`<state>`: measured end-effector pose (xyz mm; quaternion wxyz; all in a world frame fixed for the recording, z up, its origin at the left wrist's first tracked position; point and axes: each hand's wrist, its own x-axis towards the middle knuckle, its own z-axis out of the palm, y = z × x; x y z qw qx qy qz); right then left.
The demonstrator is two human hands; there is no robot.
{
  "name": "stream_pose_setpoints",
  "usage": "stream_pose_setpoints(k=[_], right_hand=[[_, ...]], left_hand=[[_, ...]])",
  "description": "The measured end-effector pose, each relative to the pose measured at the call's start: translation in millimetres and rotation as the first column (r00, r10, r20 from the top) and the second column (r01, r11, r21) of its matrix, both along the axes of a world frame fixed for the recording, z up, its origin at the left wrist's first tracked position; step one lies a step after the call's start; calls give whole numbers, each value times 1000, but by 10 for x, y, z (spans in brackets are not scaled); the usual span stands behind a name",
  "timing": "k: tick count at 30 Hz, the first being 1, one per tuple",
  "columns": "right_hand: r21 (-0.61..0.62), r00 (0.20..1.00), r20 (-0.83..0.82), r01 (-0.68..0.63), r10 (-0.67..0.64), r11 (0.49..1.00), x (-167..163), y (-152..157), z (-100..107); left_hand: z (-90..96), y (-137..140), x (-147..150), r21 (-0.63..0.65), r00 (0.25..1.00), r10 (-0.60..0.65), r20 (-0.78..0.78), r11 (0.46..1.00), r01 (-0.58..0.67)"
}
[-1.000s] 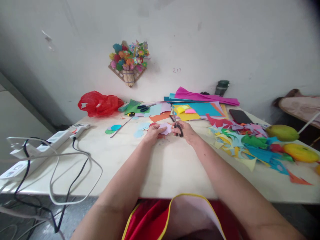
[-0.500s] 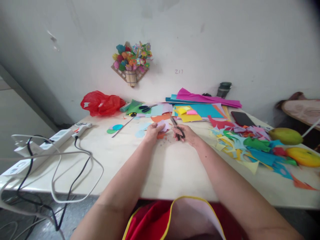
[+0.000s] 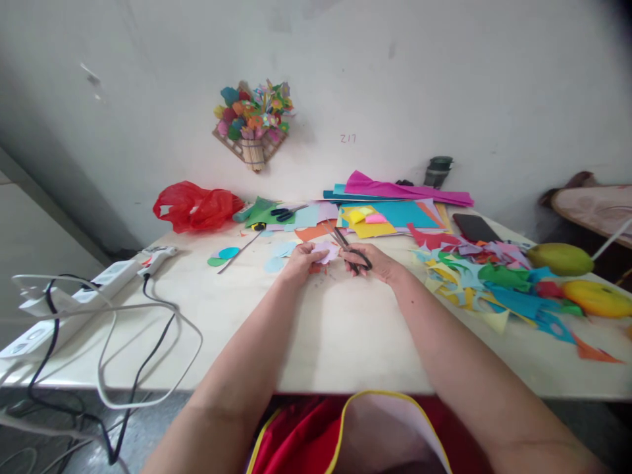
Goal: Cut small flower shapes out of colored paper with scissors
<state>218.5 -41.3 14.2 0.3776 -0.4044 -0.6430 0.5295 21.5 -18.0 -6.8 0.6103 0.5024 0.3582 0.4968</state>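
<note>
My left hand [image 3: 301,263] pinches a small lilac paper piece [image 3: 326,251] with a scalloped edge, above the middle of the table. In my right hand [image 3: 370,260] is a pair of scissors [image 3: 342,238] with dark handles; the blades point up and to the left, parted, beyond the lilac paper's right side. Orange paper [image 3: 316,233] lies just behind the hands, and tiny scraps are scattered beneath them. Pale blue paper circles [image 3: 275,264] rest left of my left hand. Farther left are a blue circle [image 3: 229,253] and a green one [image 3: 216,262].
Coloured paper sheets [image 3: 405,216] and a second pair of scissors [image 3: 284,214] lie at the back. Paper offcuts [image 3: 508,299], a phone [image 3: 474,228] and mango-like fruit [image 3: 595,297] occupy the right. A red plastic bag [image 3: 197,205], power strips [image 3: 111,280] and cables take up the left.
The scissors have tilted further left and their blades now show apart. The lilac paper has turned slightly in my left hand. The whole view has shifted a little.
</note>
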Motion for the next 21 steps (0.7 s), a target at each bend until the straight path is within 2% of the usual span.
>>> stream_pose_setpoints(k=[9,21], right_hand=[[-49,996,-51,68,-70,997,-8,17,-4],[3,999,31,-38,38,999,-7,16,-30]], left_hand=[[14,-27,9,34,999,-48,-17,998,49],[-42,25,-14,58,998,-27,54,998,24]])
